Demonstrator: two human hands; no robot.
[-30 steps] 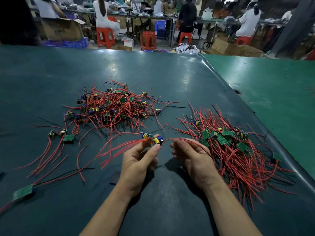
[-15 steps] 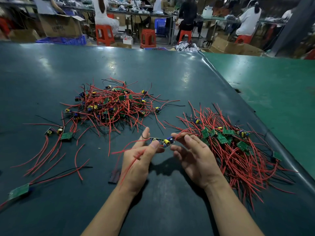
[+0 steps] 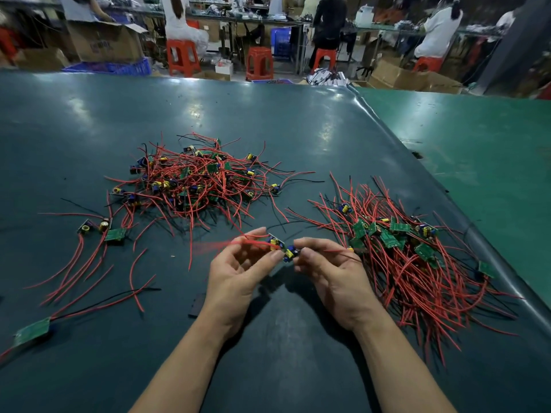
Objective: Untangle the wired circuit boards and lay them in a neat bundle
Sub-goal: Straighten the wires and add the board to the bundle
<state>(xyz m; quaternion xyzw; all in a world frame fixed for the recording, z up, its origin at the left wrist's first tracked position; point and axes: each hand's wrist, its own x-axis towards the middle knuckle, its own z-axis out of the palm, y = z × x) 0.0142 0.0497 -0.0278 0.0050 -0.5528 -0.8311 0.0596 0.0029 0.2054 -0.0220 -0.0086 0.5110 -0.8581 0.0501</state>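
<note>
Both hands are raised over the dark green table (image 3: 268, 120) near its front centre. My left hand (image 3: 238, 275) pinches a small circuit board (image 3: 275, 243) with yellow and blue parts; its red wires trail left, blurred. My right hand (image 3: 331, 272) pinches a second small board (image 3: 289, 253) right beside the first, its wires running right towards the pile. A tangled heap of wired boards (image 3: 196, 183) lies behind the left hand. A flatter bundle of boards with red wires (image 3: 402, 248) lies to the right of my right hand.
A few loose wired boards (image 3: 101, 231) lie at the left, and one green board (image 3: 31, 332) near the front left edge. A small dark patch (image 3: 196, 305) lies by my left wrist. A brighter green table (image 3: 477, 162) adjoins at the right. Seated people and red stools stand far behind.
Both hands have lifted slightly and the boards between them have separated, one in each hand. The red wires from the left hand now swing up to the left.
</note>
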